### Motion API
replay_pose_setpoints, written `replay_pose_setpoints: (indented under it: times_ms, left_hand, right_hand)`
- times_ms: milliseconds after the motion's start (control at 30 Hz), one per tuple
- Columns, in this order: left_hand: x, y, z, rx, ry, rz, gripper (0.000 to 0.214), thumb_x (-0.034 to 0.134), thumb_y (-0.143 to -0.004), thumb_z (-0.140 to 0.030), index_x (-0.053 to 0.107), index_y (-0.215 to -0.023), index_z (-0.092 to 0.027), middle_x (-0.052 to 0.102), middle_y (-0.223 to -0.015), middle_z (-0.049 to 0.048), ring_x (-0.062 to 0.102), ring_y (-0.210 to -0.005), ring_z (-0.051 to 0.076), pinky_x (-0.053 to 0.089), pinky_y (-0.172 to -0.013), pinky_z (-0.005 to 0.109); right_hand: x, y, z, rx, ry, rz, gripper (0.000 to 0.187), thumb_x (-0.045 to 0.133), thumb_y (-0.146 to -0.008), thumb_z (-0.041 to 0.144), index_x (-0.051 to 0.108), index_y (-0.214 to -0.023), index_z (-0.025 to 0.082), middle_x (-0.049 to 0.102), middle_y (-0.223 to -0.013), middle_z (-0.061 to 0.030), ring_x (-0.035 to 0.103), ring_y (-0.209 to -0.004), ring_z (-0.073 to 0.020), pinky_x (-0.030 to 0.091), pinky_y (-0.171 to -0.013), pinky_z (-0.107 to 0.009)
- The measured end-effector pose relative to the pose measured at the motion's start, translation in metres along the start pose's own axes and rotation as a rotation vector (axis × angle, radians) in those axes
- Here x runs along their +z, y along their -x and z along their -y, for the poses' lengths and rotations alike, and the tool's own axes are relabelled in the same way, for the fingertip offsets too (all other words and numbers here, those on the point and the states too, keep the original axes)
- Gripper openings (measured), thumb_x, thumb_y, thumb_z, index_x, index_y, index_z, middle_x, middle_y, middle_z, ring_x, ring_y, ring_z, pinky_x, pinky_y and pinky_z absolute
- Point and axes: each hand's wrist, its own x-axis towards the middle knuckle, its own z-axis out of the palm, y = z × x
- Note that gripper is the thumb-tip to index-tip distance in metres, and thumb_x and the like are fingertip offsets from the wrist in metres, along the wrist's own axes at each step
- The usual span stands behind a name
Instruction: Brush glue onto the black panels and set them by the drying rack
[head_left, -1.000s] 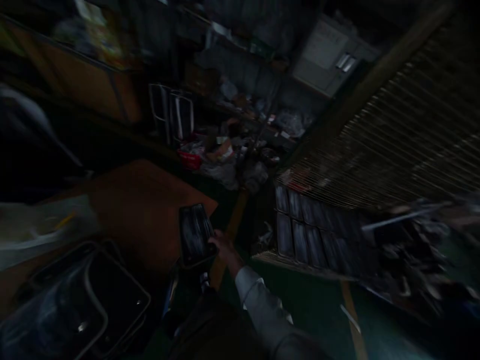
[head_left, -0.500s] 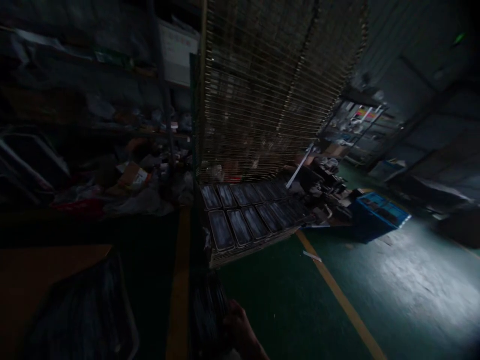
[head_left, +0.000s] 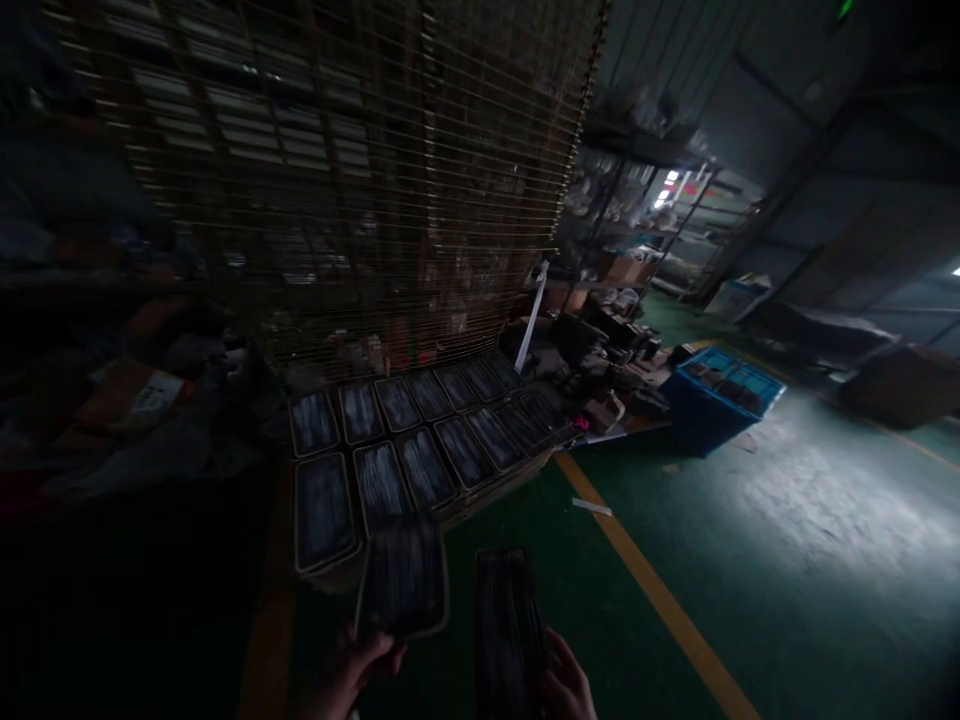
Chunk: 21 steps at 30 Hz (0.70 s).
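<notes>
My left hand point(head_left: 352, 670) grips a dark rectangular tray point(head_left: 403, 578) by its lower edge, near the bottom of the view. My right hand point(head_left: 566, 680) holds a second dark tray point(head_left: 508, 630), seen nearly edge on. Both trays hang just in front of a low wire rack shelf point(head_left: 480, 495) where several like trays point(head_left: 375, 440) lie in two rows. A tall stack of raised wire shelves point(head_left: 337, 180) stands behind them.
A blue crate point(head_left: 716, 400) sits on the green floor at right, beside a heap of dark parts point(head_left: 607, 350). A yellow floor line point(head_left: 652, 590) runs diagonally. Cluttered boxes point(head_left: 127, 395) lie left. Shelving point(head_left: 637, 220) stands at the back.
The view has swung right from the brown table to the wire rack. One tray was in my hand before; now each hand holds a tray in front of the rack.
</notes>
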Motion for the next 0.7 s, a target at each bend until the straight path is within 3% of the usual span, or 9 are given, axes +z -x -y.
replay_pose_setpoints:
  times_ms: [133, 233, 400, 533, 700]
  left_hand:
    - [0.077, -0.076, -0.009, 0.057, 0.017, 0.106, 0.024, 0.076, -0.064, -0.038, 0.067, -0.072, -0.017, 0.069, -0.063, 0.0021, 0.062, -0.063, 0.018, 0.05, -0.066, 0.03]
    - [0.131, -0.138, -0.024, 0.098, 0.007, 0.238, 0.018, 0.071, -0.071, -0.032, 0.067, -0.078, -0.016, 0.069, -0.069, 0.0028, 0.062, -0.064, 0.017, 0.05, -0.065, 0.03]
    - [0.214, -0.266, -0.048, 0.08, 0.011, 0.256, 0.014, 0.07, -0.071, -0.029, 0.066, -0.08, -0.018, 0.069, -0.071, 0.0037, 0.063, -0.067, 0.018, 0.05, -0.066, 0.03]
    - [0.274, -0.357, -0.078, 0.087, 0.017, 0.287, 0.016, 0.07, -0.071, -0.032, 0.067, -0.079, -0.019, 0.069, -0.071, 0.005, 0.063, -0.068, 0.018, 0.051, -0.071, 0.031]
    - [0.33, -0.431, -0.116, 0.085, 0.019, 0.261, 0.021, 0.071, -0.068, -0.037, 0.066, -0.075, -0.018, 0.067, -0.068, 0.0029, 0.061, -0.065, 0.018, 0.049, -0.069, 0.031]
  right_hand:
    - [-0.043, -0.058, 0.05, -0.068, 0.079, -0.019, 0.074, 0.088, -0.049, 0.053, 0.07, -0.112, 0.02, 0.072, -0.11, -0.0171, 0.062, -0.112, -0.0406, 0.049, -0.093, -0.052]
    - [-0.07, -0.112, 0.089, -0.107, 0.126, -0.072, 0.068, 0.088, -0.048, 0.055, 0.073, -0.106, 0.022, 0.073, -0.11, -0.0163, 0.065, -0.109, -0.0391, 0.051, -0.091, -0.05]
    - [-0.104, -0.208, 0.164, -0.102, 0.236, -0.092, 0.061, 0.087, -0.051, 0.055, 0.075, -0.104, 0.026, 0.074, -0.11, -0.0154, 0.066, -0.108, -0.0395, 0.055, -0.087, -0.049]
    - [-0.125, -0.29, 0.218, -0.129, 0.331, -0.131, 0.061, 0.086, -0.055, 0.052, 0.073, -0.109, 0.026, 0.073, -0.112, -0.0146, 0.066, -0.108, -0.0394, 0.056, -0.085, -0.048]
    - [-0.141, -0.4, 0.27, -0.154, 0.399, -0.151, 0.058, 0.085, -0.058, 0.049, 0.073, -0.11, 0.025, 0.07, -0.121, -0.0147, 0.061, -0.117, -0.0384, 0.057, -0.085, -0.044]
